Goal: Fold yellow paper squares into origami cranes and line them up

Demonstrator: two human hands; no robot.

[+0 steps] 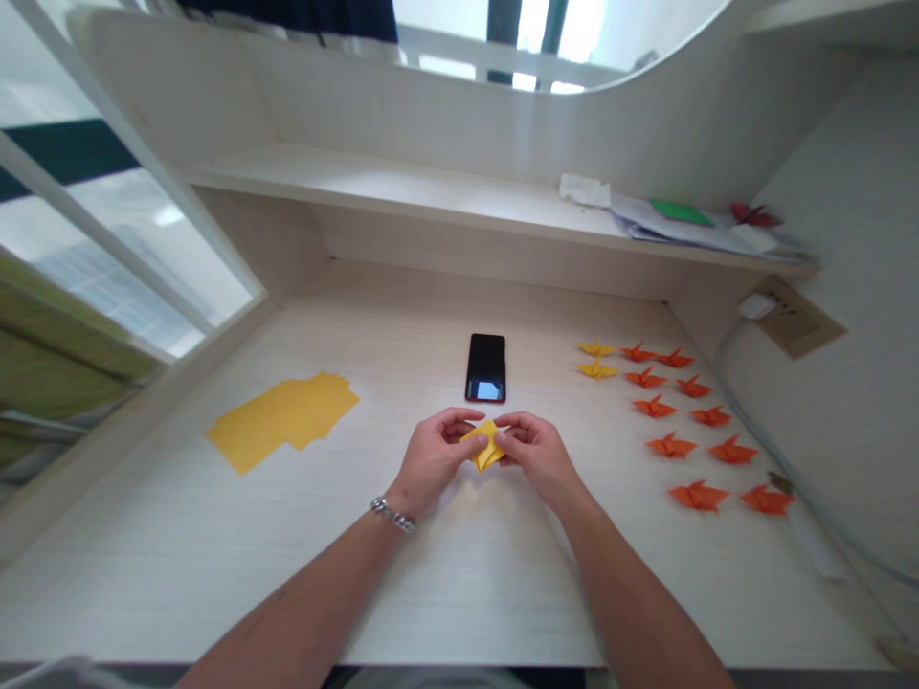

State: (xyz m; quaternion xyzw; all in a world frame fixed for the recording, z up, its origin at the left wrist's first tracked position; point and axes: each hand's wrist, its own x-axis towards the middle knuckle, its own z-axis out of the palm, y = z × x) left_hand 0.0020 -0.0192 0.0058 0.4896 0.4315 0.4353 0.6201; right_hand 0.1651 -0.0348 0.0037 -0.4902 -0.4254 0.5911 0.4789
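A small folded piece of yellow origami paper [487,450] is pinched between both hands, just above the desk. My left hand [439,450], with a metal bracelet [392,515] at the wrist, grips its left side, thumb on top. On the right side my right hand [535,448] holds it the same way; the fingertips beneath are partly hidden. Beyond the hands a black phone [486,364] lies flat. Fanned-out sheets of yellow paper [287,413] rest to the left.
At the right stand two yellow paper cranes [597,369] and several orange paper cranes [670,446] in rows. A grey cable [765,431] runs along the right wall from a plugged-in charger [757,305]. Above the desk's back, a shelf [402,191] carries papers [638,220].
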